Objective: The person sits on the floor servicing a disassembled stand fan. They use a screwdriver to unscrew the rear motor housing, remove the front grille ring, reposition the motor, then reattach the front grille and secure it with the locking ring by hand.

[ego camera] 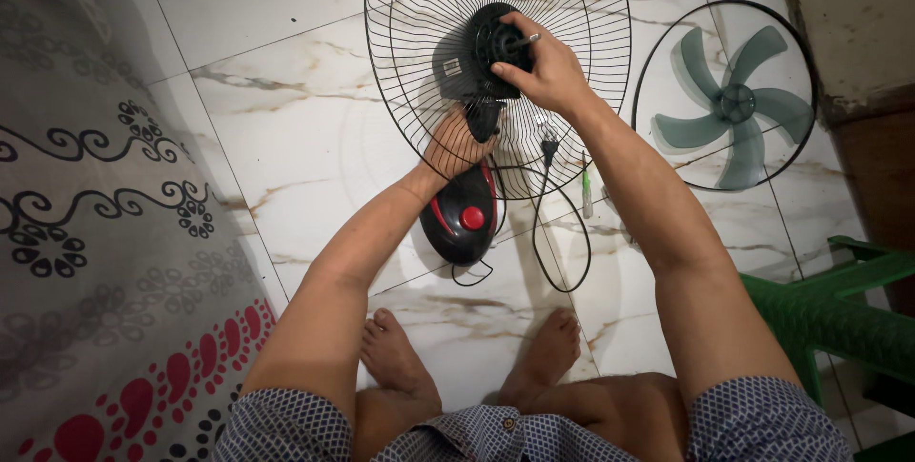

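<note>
On the marble floor (pixel 286 138), your fan motor (pixel 496 38) sits mid-floor inside the rear grille (pixel 410 4). Your right hand (pixel 543 71) grips it; the left hand (pixel 457 143) clasps the neck (pixel 483 119). You look mid-assembly; the blade (pixel 729 104), right, likely needs fitting next.

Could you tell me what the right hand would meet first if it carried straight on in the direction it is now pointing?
The right hand points left and already rests on the black motor housing, so that comes first; beyond it lies the wire fan guard. Depth is unclear.

White marble-veined floor tiles (pixel 286 109), a patterned grey mat (pixel 86 233) left, green plastic chair (pixel 839 309) right.
</note>
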